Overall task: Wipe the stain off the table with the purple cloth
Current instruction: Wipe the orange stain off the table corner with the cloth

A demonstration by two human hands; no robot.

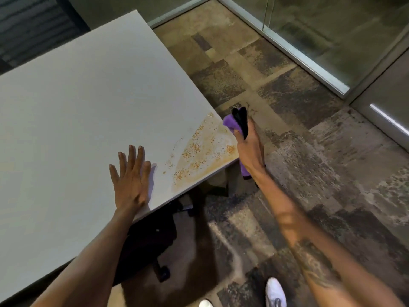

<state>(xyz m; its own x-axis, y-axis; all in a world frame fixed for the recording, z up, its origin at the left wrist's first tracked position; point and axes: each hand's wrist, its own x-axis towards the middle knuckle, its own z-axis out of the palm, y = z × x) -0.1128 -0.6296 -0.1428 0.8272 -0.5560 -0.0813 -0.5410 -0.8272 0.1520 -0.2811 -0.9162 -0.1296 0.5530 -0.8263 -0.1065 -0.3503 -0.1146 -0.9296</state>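
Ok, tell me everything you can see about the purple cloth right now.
The purple cloth looks like soft, fuzzy fabric, bunched up in the right hand. One tuft sticks out above the fingers and a second end hangs below the hand, near the table corner. Something black is gripped with it; whether that is part of the cloth I cannot tell. It is held just off the table's edge, beside the orange stain, not yet pressed onto it.

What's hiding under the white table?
Under the white table near its stained corner sits a dark office chair with a wheeled base on the patchy carpet. The tabletop covers most of the chair.
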